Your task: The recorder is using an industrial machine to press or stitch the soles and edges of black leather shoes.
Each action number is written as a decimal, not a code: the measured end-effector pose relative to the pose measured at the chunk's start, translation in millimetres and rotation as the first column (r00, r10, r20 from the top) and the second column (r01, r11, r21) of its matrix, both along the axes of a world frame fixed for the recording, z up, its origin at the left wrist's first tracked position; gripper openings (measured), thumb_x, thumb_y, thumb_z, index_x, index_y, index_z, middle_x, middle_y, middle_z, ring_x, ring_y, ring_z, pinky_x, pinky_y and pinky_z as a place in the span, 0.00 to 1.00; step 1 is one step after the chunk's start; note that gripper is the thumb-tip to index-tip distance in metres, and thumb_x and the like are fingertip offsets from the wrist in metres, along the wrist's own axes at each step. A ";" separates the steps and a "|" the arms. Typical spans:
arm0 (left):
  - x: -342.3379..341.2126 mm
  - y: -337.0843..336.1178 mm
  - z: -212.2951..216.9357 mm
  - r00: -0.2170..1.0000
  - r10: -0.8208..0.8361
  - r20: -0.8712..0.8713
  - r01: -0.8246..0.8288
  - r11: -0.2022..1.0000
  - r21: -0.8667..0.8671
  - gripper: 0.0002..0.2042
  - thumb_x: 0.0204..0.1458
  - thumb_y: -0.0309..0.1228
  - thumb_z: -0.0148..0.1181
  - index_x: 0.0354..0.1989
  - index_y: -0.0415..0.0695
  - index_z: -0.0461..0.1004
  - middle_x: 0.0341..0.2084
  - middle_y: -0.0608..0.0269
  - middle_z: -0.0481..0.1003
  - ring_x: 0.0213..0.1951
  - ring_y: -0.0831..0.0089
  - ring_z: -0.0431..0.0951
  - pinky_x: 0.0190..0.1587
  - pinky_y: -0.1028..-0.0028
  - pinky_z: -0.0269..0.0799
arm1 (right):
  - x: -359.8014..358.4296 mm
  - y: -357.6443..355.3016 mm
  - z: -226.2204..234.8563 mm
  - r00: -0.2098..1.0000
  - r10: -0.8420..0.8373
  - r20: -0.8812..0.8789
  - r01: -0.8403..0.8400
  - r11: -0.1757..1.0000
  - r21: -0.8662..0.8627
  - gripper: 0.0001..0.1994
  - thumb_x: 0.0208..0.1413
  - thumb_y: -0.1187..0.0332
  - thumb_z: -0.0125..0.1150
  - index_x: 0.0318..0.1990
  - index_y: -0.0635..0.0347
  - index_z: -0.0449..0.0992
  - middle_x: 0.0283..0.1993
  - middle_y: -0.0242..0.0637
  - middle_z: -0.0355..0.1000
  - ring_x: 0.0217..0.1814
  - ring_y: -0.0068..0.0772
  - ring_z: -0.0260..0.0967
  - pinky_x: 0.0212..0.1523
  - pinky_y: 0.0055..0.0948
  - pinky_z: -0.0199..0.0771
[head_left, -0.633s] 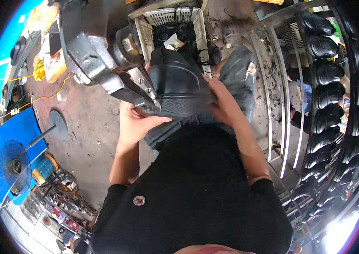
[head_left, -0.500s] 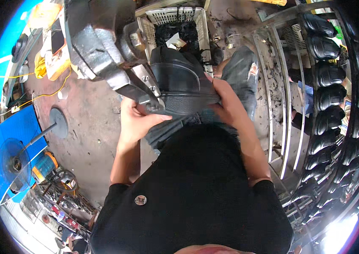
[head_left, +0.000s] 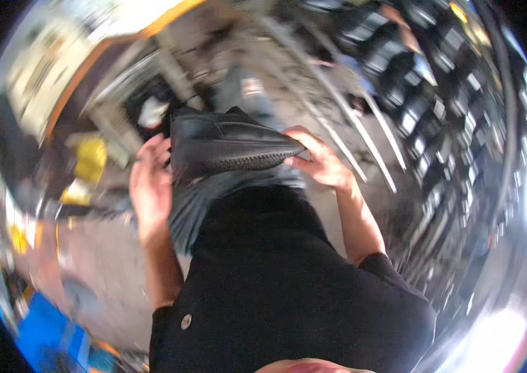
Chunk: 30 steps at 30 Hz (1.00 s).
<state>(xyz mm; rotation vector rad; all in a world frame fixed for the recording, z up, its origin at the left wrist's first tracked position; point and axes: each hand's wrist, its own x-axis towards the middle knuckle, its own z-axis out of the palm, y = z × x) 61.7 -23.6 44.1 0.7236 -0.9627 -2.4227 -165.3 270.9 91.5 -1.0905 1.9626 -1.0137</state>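
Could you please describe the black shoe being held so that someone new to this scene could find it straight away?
Start at the metal rack of dark shoes on the right, then look left to the person's two hands. Between the left hand and right hand lies the black shoe with a dotted textured sole, the only one off the rack and on its side.

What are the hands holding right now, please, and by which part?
A black shoe, lying sideways: the left hand grips its heel end, the right hand its toe end.

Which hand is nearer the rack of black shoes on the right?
Right. The right hand grips the toe end of the black shoe, on the side toward the rack; the left hand holds the heel end, farther away.
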 end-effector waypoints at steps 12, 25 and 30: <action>27.9 -2.0 -202.1 0.719 -0.121 0.685 0.565 0.676 -0.473 0.24 0.66 0.37 0.57 0.64 0.32 0.69 0.59 0.46 0.74 0.60 0.58 0.75 0.65 0.66 0.65 | 104.2 433.5 59.5 -0.234 -0.967 0.103 0.919 -0.255 -0.300 0.28 0.64 0.61 0.65 0.69 0.60 0.67 0.65 0.40 0.71 0.64 0.33 0.67 0.65 0.34 0.64; 6.1 30.6 -152.3 0.695 -0.181 0.696 0.635 0.608 -0.476 0.23 0.65 0.33 0.58 0.64 0.32 0.69 0.58 0.49 0.75 0.59 0.63 0.75 0.64 0.67 0.68 | -93.7 497.6 -0.6 -0.075 -0.040 -0.996 0.996 0.052 -0.077 0.44 0.50 0.70 0.68 0.76 0.40 0.56 0.62 0.48 0.66 0.60 0.53 0.67 0.59 0.51 0.70; 25.1 36.7 -158.5 0.717 -0.128 0.685 0.617 0.574 -0.539 0.21 0.65 0.32 0.58 0.63 0.33 0.70 0.58 0.51 0.75 0.58 0.64 0.75 0.63 0.67 0.68 | -58.0 597.1 -5.5 -0.100 -0.127 -0.987 0.963 -0.260 -0.064 0.43 0.51 0.70 0.72 0.75 0.47 0.56 0.71 0.45 0.61 0.70 0.54 0.64 0.62 0.48 0.75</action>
